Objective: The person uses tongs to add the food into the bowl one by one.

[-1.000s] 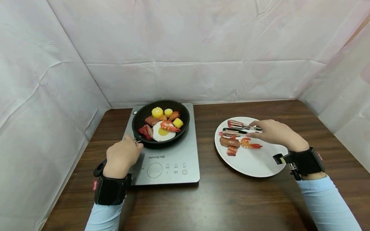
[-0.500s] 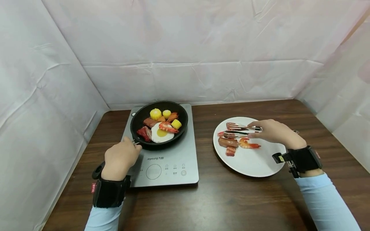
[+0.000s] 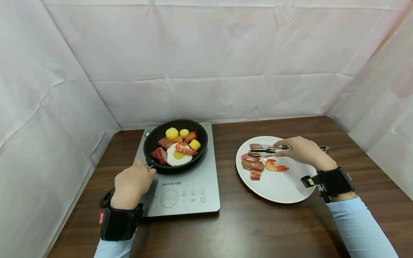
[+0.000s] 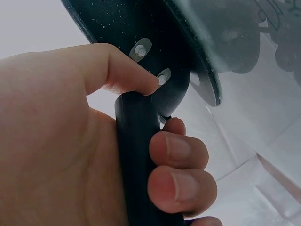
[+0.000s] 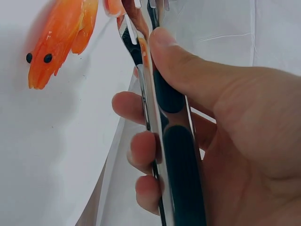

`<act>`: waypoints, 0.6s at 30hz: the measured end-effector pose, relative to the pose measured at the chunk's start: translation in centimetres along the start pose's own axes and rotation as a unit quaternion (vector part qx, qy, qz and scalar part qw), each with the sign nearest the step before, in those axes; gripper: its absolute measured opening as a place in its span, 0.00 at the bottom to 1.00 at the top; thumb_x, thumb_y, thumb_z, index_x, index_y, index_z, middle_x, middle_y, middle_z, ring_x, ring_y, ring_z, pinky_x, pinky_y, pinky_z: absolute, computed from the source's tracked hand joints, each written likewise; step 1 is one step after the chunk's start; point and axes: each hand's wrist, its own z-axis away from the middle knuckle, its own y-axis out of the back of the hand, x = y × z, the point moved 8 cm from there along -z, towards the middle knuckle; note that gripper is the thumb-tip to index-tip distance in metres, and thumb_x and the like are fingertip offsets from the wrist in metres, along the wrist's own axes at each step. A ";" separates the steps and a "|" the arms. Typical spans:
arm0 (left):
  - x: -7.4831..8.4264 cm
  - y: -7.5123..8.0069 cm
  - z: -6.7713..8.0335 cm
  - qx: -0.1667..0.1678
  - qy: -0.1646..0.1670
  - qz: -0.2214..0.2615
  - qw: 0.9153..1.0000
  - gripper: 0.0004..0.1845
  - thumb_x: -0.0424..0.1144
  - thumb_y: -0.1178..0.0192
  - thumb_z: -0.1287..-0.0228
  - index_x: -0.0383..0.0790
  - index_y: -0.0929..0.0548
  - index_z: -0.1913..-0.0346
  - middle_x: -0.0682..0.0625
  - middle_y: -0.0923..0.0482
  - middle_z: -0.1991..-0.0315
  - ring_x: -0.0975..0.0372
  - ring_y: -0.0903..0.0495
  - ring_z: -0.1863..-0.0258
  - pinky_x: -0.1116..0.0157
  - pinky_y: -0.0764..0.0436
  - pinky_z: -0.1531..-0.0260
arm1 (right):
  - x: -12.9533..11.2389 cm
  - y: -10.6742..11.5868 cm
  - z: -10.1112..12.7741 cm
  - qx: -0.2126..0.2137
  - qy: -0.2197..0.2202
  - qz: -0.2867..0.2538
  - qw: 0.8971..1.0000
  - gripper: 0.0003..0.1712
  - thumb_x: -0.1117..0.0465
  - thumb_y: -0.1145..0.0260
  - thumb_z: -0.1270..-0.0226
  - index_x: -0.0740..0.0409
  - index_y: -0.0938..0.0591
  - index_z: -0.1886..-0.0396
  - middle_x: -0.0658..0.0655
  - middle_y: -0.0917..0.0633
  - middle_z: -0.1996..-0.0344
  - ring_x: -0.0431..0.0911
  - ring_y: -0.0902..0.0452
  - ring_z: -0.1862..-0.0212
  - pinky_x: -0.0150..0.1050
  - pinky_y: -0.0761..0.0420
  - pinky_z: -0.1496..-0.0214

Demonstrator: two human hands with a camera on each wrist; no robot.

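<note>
My left hand (image 3: 132, 183) grips the black handle (image 4: 141, 160) of a frying pan (image 3: 203, 152), fingers curled round it and thumb on top. In the pan lie a fried egg (image 3: 173, 159), a shrimp (image 3: 185, 148), corn pieces (image 3: 172, 133) and meat pieces (image 3: 158, 156). My right hand (image 3: 301, 152) holds metal tongs (image 5: 176, 150) between thumb and fingers. The tong tips are over the left part of a white plate (image 3: 287, 190), above or touching food there; which one, I cannot tell. Beside them on the plate are a sausage (image 3: 252, 165), a shrimp (image 3: 275, 165) and a bacon piece (image 3: 255, 175).
The pan stands on a silver induction cooker (image 3: 193, 186) at the left of the brown wooden table (image 3: 245, 229). White sheeting (image 3: 209, 96) hangs behind and along both sides.
The tong arms have drawn closer together over the plate. My left hand keeps its grip on the pan handle. The whole view has shifted slightly, with things lower and further left.
</note>
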 end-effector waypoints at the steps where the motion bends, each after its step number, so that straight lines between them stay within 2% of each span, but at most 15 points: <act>1: 0.0 -0.1 0.0 0.001 -0.001 0.001 1.000 0.31 0.51 0.52 0.23 0.18 0.33 0.42 0.41 0.24 0.75 0.53 0.25 0.77 0.60 0.30 0.78 | 0.0 0.1 0.1 0.003 0.001 0.002 1.000 0.24 0.44 0.32 0.31 0.47 0.15 0.40 0.66 0.15 0.41 0.64 0.19 0.41 0.62 0.21 0.55; 10: 0.0 -0.1 0.1 0.010 -0.010 0.004 1.000 0.30 0.51 0.52 0.24 0.19 0.32 0.46 0.40 0.24 0.76 0.52 0.25 0.78 0.60 0.30 0.78 | -0.1 0.9 0.4 0.029 0.008 0.001 1.000 0.26 0.43 0.34 0.29 0.51 0.16 0.39 0.65 0.13 0.44 0.62 0.17 0.45 0.57 0.20 0.58; 14: -0.1 -0.1 0.2 0.008 -0.006 0.004 1.000 0.30 0.51 0.52 0.23 0.19 0.32 0.46 0.40 0.24 0.75 0.52 0.25 0.77 0.59 0.29 0.78 | 0.0 1.4 0.5 0.048 0.011 -0.005 0.999 0.23 0.45 0.36 0.26 0.52 0.15 0.40 0.58 0.10 0.58 0.51 0.15 0.57 0.48 0.22 0.64; 18: -0.1 -0.1 0.2 0.007 -0.003 0.006 1.000 0.30 0.51 0.51 0.23 0.20 0.32 0.45 0.40 0.24 0.75 0.53 0.25 0.77 0.59 0.29 0.78 | 0.1 1.7 0.5 0.056 0.004 -0.005 0.998 0.21 0.47 0.37 0.26 0.54 0.14 0.43 0.51 0.11 0.68 0.42 0.19 0.66 0.39 0.29 0.69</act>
